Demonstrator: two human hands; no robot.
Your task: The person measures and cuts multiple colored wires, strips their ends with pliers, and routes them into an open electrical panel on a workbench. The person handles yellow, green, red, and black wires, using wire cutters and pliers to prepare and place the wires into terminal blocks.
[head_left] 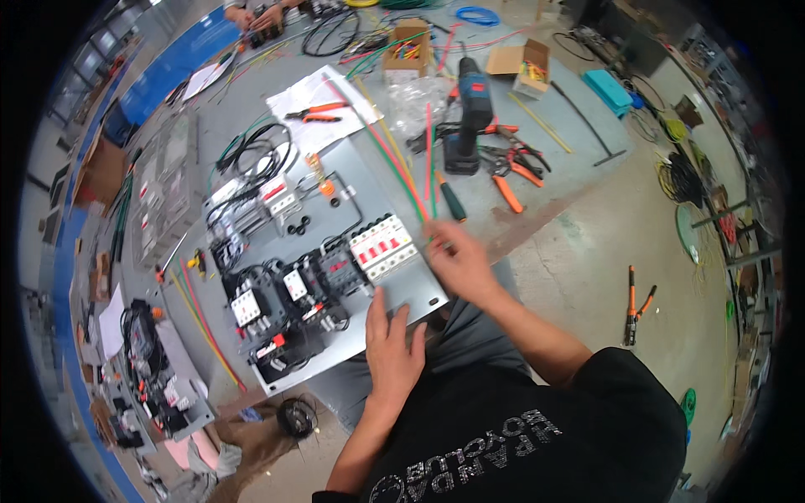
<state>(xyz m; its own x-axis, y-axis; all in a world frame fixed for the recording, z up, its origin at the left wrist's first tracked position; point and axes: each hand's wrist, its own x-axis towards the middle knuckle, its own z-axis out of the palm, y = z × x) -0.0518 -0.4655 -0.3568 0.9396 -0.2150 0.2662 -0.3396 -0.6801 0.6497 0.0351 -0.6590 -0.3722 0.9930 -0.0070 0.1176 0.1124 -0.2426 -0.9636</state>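
In front of me a metal mounting plate (348, 180) lies tilted on the table, fitted with electrical parts. At its right edge a row of circuit breakers (383, 247) with red levers is mounted. My left hand (392, 352) rests open near the plate's front edge, fingertips just below the breakers. Beside the plate's right corner my right hand (457, 264) is closed, its fingers on the near end of a bundle of red, green and yellow wires (394, 159). Its fingertips are partly hidden. Contactors (295, 287) and black wiring fill the plate's left front.
A cordless drill (475, 105), pliers (507, 189) and a screwdriver (450, 197) lie to the right. Wire strippers (319, 111) rest on paper farther back. Small cardboard boxes (407, 59) stand at the far side. A person's hands (256, 18) work across the table. An orange-handled tool (633, 310) lies on the floor.
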